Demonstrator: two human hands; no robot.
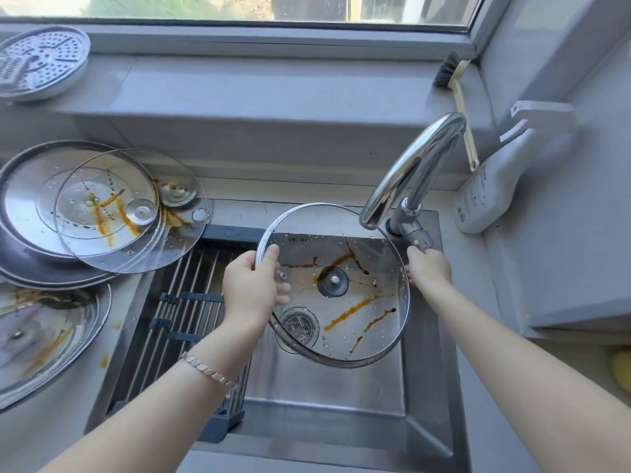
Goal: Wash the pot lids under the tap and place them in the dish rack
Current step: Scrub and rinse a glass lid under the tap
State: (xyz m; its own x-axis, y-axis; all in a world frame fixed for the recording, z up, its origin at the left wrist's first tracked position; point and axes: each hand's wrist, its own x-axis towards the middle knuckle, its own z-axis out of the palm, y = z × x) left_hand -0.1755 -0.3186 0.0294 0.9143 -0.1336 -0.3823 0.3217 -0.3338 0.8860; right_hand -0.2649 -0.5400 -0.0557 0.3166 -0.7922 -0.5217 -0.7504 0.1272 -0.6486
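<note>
- Holding a stained glass lid (358, 336) tilted over the sink (324, 387), we pinch its left rim with our left hand (251, 288), thumb on top and fingers beneath.
- Our right hand (428, 268) is curled at the lid's right edge, just where the tap lever (415, 233) ends; we cannot tell which of the two it grips.
- The tap (413, 165) arches above the lid's upper rim.
- The roll-up dish rack (184, 302) spans the sink's left side.
- More soiled lids (136, 233) sit stacked on the counter, left of the sink.
</note>
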